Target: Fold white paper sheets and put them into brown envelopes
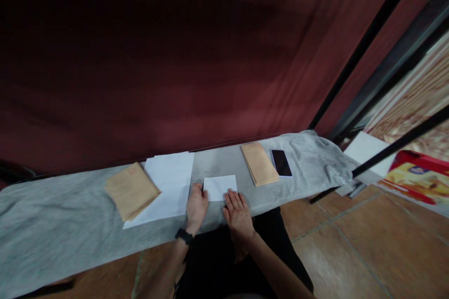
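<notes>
A small white rectangle of paper (219,186), seemingly folded, lies on the grey cloth in front of me. My left hand (197,205), with a dark band on its wrist, is closed at the paper's left edge, the thumb against it. My right hand (238,212) lies flat, its fingers stretched over the paper's lower right corner. Left of my hands is a stack of larger white sheets (171,182). Brown paper envelopes (132,190) rest partly on top of those sheets. Another brown envelope stack (259,163) lies to the right.
A phone (281,163) with a dark screen lies beside the right envelopes. The grey cloth (70,215) covers a narrow bench against a dark red wall (157,65). Black metal bars (354,63) rise at the right, near a red and yellow box (417,177).
</notes>
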A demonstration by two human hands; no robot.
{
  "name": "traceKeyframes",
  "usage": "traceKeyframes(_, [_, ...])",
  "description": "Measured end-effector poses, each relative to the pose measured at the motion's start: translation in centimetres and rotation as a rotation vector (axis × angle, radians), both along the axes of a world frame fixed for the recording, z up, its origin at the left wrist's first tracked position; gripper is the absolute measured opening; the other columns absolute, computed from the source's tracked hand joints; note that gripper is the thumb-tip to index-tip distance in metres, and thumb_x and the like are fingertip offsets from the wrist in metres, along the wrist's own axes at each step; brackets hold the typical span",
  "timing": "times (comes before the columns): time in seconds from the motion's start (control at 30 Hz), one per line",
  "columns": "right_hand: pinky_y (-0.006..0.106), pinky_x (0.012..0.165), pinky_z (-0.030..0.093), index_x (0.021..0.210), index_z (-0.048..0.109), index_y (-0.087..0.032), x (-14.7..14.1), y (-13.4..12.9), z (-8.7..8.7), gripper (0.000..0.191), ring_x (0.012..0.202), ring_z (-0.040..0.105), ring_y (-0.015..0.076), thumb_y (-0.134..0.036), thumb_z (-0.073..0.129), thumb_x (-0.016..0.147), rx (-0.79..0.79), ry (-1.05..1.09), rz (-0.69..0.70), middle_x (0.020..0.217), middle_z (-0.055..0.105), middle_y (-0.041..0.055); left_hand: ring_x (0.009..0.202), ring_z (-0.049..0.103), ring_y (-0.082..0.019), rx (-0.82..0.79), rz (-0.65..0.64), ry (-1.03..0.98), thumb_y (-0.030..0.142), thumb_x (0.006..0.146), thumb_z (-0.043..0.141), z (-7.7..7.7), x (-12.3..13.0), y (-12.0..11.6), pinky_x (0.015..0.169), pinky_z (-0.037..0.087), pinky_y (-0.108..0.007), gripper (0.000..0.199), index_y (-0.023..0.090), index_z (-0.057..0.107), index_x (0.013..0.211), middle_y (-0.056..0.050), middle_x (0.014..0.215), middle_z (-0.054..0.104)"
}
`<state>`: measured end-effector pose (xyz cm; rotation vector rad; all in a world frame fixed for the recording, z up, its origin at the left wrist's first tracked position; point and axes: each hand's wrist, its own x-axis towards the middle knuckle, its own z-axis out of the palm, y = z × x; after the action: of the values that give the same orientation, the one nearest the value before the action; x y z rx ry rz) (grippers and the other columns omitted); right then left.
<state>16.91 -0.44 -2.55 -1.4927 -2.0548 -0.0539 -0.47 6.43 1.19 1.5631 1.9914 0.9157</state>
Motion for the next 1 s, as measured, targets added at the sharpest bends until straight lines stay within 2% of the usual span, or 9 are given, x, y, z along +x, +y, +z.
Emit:
traceKeyframes(0.07, [0.049, 0.117, 0.032, 0.146, 0.047, -0.015, -0.1, 0.0, -0.2, 0.048, 0.14, 0.044, 0.0266, -0.031, 0.045, 0.101, 0.008, 0.0, -0.008, 0.149, 0.05, 0.0138, 0.119, 0.059, -0.031, 0.147, -0.099, 0.244, 0.019, 0.091, 0.048, -0.1, 0.6, -0.3, 0.103, 0.047, -0.05, 0.03, 0.017, 0.059, 0.118, -0.016, 0.118, 0.065])
traceKeyframes(0.13, [0.051, 0.118, 0.031, 0.146, 0.047, -0.015, -0.3, 0.0, -0.5, 0.049, 0.14, 0.044, 0.0281, -0.031, 0.047, 0.1, 0.011, 0.001, -0.022, 0.15, 0.048, 0.0142, 0.132, 0.05, -0.03, 0.242, -0.279, 0.373, 0.022, 0.095, 0.04, -0.6, 1.8, -0.2, 0.11, 0.041, -0.049, 0.035, 0.016, 0.058, 0.125, -0.016, 0.135, 0.058])
traceKeyframes(0.27, [0.052, 0.118, 0.032, 0.145, 0.049, -0.012, -0.5, 0.2, -1.5, 0.052, 0.138, 0.045, 0.0305, -0.03, 0.052, 0.096, 0.017, 0.011, -0.044, 0.146, 0.053, 0.0172, 0.141, 0.042, -0.022, 0.19, -0.698, 0.459, 0.033, 0.102, 0.032, -1.8, 4.8, 0.9, 0.117, 0.034, -0.045, 0.044, 0.016, 0.054, 0.137, -0.011, 0.148, 0.052])
traceKeyframes(0.37, [0.051, 0.118, 0.032, 0.143, 0.05, -0.013, -0.3, 0.2, -1.9, 0.052, 0.137, 0.047, 0.0295, -0.032, 0.054, 0.095, 0.014, 0.015, -0.041, 0.142, 0.057, 0.0165, 0.144, 0.038, -0.019, 0.151, -0.84, 0.519, 0.039, 0.104, 0.027, -2.2, 6.3, 2.1, 0.119, 0.031, -0.043, 0.05, 0.018, 0.047, 0.144, -0.009, 0.153, 0.046])
traceKeyframes(0.5, [0.051, 0.119, 0.031, 0.141, 0.053, -0.013, -0.1, 0.0, -2.1, 0.049, 0.138, 0.046, 0.0289, -0.036, 0.053, 0.097, -0.012, 0.008, -0.061, 0.142, 0.057, 0.0162, 0.147, 0.033, -0.018, 0.167, -0.857, 0.563, 0.041, 0.104, 0.023, -2.3, 6.5, 3.1, 0.121, 0.027, -0.043, 0.054, 0.018, 0.041, 0.149, -0.008, 0.157, 0.04])
traceKeyframes(0.63, [0.05, 0.119, 0.029, 0.142, 0.051, -0.011, 0.0, -0.3, -1.8, 0.051, 0.137, 0.046, 0.0291, -0.039, 0.05, 0.099, -0.009, -0.003, -0.077, 0.145, 0.053, 0.016, 0.148, 0.029, -0.02, 0.21, -0.798, 0.598, 0.041, 0.104, 0.026, -2.7, 5.3, 3.2, 0.122, 0.025, -0.045, 0.056, 0.015, 0.036, 0.152, -0.01, 0.159, 0.035])
traceKeyframes(0.8, [0.048, 0.118, 0.031, 0.148, 0.043, -0.011, 0.1, -0.5, -1.4, 0.057, 0.139, 0.043, 0.0287, -0.041, 0.049, 0.1, -0.006, -0.053, -0.098, 0.152, 0.046, 0.015, 0.149, 0.027, -0.023, 0.243, -0.667, 0.661, 0.043, 0.103, 0.028, -3.3, 2.9, 2.6, 0.122, 0.025, -0.045, 0.059, 0.011, 0.034, 0.152, -0.013, 0.158, 0.035])
traceKeyframes(1.0, [0.045, 0.117, 0.033, 0.148, 0.043, -0.01, 0.9, -0.4, -0.8, 0.055, 0.138, 0.045, 0.0275, -0.037, 0.047, 0.1, -0.013, -0.055, -0.099, 0.15, 0.048, 0.0148, 0.148, 0.029, -0.027, 0.279, -0.588, 0.701, 0.048, 0.101, 0.032, -3.6, -0.8, 1.2, 0.12, 0.029, -0.047, 0.065, 0.008, 0.035, 0.152, -0.018, 0.156, 0.038])
